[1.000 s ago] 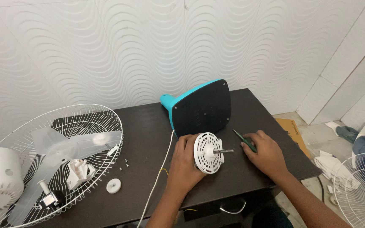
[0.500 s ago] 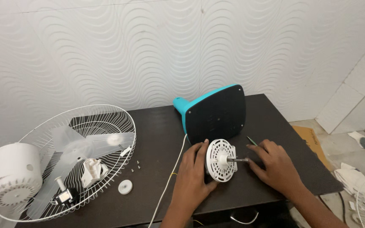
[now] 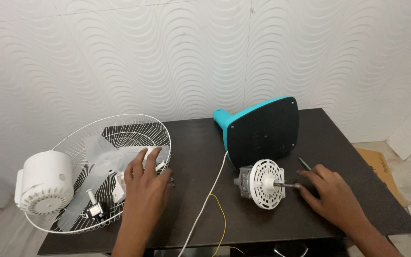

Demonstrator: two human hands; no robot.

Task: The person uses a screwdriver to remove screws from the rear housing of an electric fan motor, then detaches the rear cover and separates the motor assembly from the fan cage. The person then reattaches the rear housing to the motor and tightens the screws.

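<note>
Right hand [image 3: 331, 192], fingers loosely spread, fingertips touching the tip of the steel shaft of the grey fan motor with its round white slotted front plate [image 3: 262, 183]; no firm pinch visible. The motor lies on its side near the middle-right of the dark wooden table [image 3: 200, 143], just in front of the teal-and-black fan base [image 3: 262, 131].

Left hand [image 3: 146, 188], open and flat, hovers at the rim of the white wire fan guard [image 3: 115, 143], which holds the translucent blade [image 3: 96, 166] and small white parts.

Risks:
- The motor could probably roll on its round plate if the shaft is nudged.
- The guard overhangs the near-left table edge; a push may tip it and the white motor cover [image 3: 44, 183] off.
- The white cord [image 3: 205, 200] and yellow wire [image 3: 220, 214] trail over the near edge and may snag a wrist.

Open room: bare tabletop between the hands and at the far right.
</note>
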